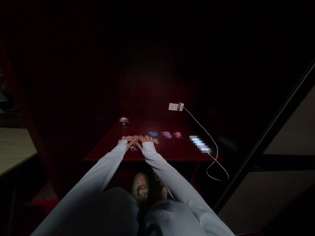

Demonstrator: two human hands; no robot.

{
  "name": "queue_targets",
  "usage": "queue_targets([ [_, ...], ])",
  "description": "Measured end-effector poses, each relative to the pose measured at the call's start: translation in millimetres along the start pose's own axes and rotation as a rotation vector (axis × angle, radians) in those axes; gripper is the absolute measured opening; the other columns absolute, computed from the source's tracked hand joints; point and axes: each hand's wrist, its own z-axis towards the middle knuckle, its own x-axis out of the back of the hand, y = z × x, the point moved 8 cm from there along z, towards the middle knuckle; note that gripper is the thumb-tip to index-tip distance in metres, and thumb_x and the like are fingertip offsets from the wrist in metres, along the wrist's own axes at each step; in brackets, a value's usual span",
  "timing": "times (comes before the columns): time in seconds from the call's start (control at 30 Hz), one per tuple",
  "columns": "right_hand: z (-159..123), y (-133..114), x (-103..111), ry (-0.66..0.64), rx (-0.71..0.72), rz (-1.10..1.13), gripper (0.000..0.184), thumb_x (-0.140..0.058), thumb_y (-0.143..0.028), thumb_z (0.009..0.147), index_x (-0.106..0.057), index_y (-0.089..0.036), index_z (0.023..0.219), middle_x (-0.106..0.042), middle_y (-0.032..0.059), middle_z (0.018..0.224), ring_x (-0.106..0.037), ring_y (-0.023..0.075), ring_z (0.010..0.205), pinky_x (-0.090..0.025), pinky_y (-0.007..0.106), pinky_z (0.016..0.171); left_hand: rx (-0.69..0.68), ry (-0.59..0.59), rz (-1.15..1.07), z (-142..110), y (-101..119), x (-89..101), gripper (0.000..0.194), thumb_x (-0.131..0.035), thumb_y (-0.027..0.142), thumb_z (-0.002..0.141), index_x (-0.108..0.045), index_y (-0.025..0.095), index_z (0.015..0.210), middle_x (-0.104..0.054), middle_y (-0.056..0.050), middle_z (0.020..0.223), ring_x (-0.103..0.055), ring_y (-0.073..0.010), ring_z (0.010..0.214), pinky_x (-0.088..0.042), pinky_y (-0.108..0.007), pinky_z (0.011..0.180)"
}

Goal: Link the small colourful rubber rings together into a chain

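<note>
leaning in over a dark red table (103, 151), both hands work close together near its front edge. the left hand (128, 139) and the right hand (143, 140) have fingers bent and tips nearly meeting above a heap of small multicoloured loops (134, 148), which shows between and just below them. whether either hand is gripping a loop cannot be told at this size and in this dim light. just beside the right hand lies a pale yellowish pile (156, 141); beyond it, running rightward, are a blue pile (153, 134), a purple pile (166, 134) and a pink pile (178, 134), each apart from the next. a clear round container (123, 121) with pale pink contents stands at the rear left. at the right, a pixelated bright slab (200, 144) is joined by a white cable (217, 149) to a charger (181, 106) in the wall socket (173, 107).
</note>
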Motion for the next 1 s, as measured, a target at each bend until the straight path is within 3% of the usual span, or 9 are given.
queue_targets([
  [0.27,-2.4,-3.1,1.8,0.034,0.041,-0.082,0.035,-0.052,-0.05,0.109,-0.076,-0.024,0.106,-0.077,0.0066,0.114,-0.055,0.0242,0.109,-0.031,0.036,0.096,0.006,0.008,-0.119,3.6,-0.9,-2.0,0.027,-0.065,0.041,0.091,-0.083,0.03,0.073,-0.084,0.0,0.109,-0.07,-0.0223,0.117,-0.051,-0.033,0.107],
  [0.43,-1.6,3.7,5.3,0.117,0.027,-0.106,0.029,-0.056,-0.044,0.108,-0.077,-0.026,0.103,-0.077,0.0043,0.11,-0.055,0.0223,0.107,-0.029,0.035,0.094,0.051,0.009,-0.069,-3.8,7.0,5.7,0.023,-0.065,0.041,0.091,-0.085,0.03,0.086,-0.082,0.0,0.12,-0.066,-0.0267,0.118,-0.045,-0.041,0.109],
  [0.5,-2.8,21.5,14.7,0.197,-0.089,-0.081,0.028,-0.055,-0.043,0.109,-0.077,-0.026,0.101,-0.077,0.0033,0.105,-0.055,0.0223,0.106,-0.028,0.035,0.093,0.065,0.018,-0.043,-8.0,13.3,9.9,0.025,-0.064,0.043,0.094,-0.084,0.031,0.086,-0.079,0.001,0.126,-0.062,-0.0291,0.121,-0.04,-0.045,0.11],
  [0.63,-19.0,78.0,41.5,0.37,-0.476,-0.039,0.032,-0.053,-0.042,0.108,-0.078,-0.026,0.096,-0.077,0.0043,0.104,-0.055,0.0245,0.105,-0.027,0.037,0.092,0.097,0.068,-0.031,-12.6,20.7,17.7,0.018,-0.068,0.039,0.091,-0.081,0.031,0.083,-0.079,0.002,0.124,-0.059,-0.0304,0.117,-0.037,-0.045,0.103],
  [0.77,-35.2,112.0,53.5,0.377,-0.68,-0.04,0.03,-0.056,-0.043,0.105,-0.078,-0.026,0.095,-0.077,0.0066,0.106,-0.054,0.0289,0.112,-0.027,0.04,0.094,0.078,0.119,-0.037,-14.1,21.8,22.2,0.006,-0.074,0.031,0.084,-0.079,0.03,0.086,-0.079,0.001,0.119,-0.057,-0.0299,0.114,-0.038,-0.042,0.099],
  [0.87,-35.4,112.9,51.1,0.291,-0.649,-0.078,0.027,-0.058,-0.044,0.103,-0.078,-0.026,0.097,-0.076,0.0076,0.111,-0.052,0.0305,0.114,-0.028,0.041,0.094,0.099,0.169,-0.028,-15.4,16.6,24.4,0.016,-0.069,0.02,0.08,-0.078,0.028,0.09,-0.077,-0.002,0.119,-0.058,-0.0305,0.113,-0.041,-0.043,0.1],
  [1.0,-29.2,94.8,46.3,0.21,-0.507,-0.182,0.024,-0.058,-0.039,0.103,-0.075,-0.025,0.113,-0.073,0.0102,0.122,-0.051,0.0307,0.116,-0.029,0.041,0.096,0.105,0.278,-0.067,-14.0,9.2,28.5,0.031,-0.054,0.003,0.07,-0.073,0.024,0.083,-0.076,-0.004,0.107,-0.061,-0.0282,0.107,-0.047,-0.042,0.101],
])
